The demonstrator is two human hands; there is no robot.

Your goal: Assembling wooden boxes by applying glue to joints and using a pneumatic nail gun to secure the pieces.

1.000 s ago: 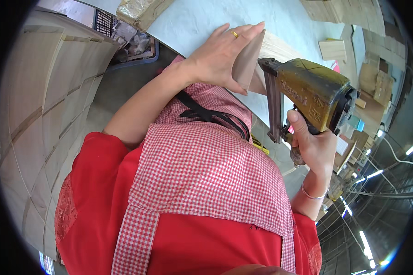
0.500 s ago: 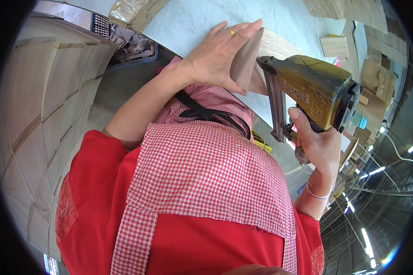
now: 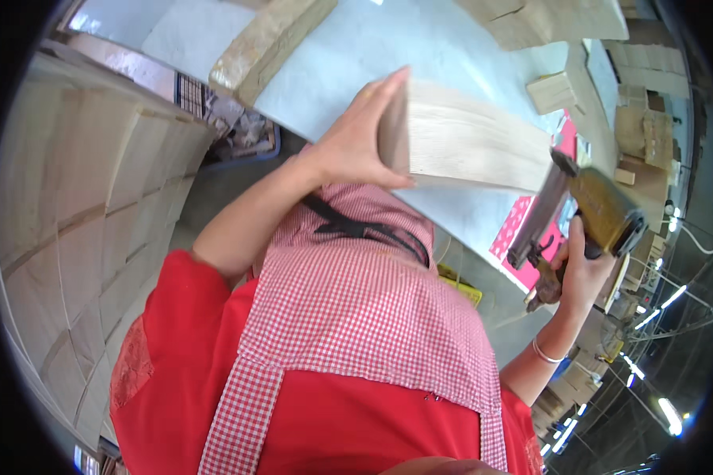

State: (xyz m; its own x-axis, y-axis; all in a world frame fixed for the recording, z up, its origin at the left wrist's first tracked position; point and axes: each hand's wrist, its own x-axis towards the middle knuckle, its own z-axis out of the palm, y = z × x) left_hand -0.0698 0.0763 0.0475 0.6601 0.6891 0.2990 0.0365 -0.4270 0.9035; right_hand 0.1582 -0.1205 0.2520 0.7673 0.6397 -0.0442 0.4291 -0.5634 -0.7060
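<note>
My left hand [image 3: 352, 138] grips the near left end of a pale wooden box [image 3: 475, 134], thumb at the lower edge and fingers along the upper one. Its long side faces me, slightly blurred; the inside is mostly hidden. In my right hand [image 3: 585, 269] is a yellow-brown pneumatic nail gun [image 3: 606, 210], my fingers wrapped round its handle. The tool's nose is close to the right end of the box; I cannot tell whether they touch.
The box is over a pale worktable [image 3: 325, 75]. A wooden block [image 3: 273, 43] lies at its far left, a smaller wood piece [image 3: 552, 93] at the right, near a pink patterned sheet [image 3: 515, 229]. Stacked boards [image 3: 95, 198] stand on my left; a blue bin [image 3: 245, 138] sits below.
The nail gun has moved right and down, away from my left hand, and more of the box's long side now shows. My left hand, still on the box, sits slightly lower.
</note>
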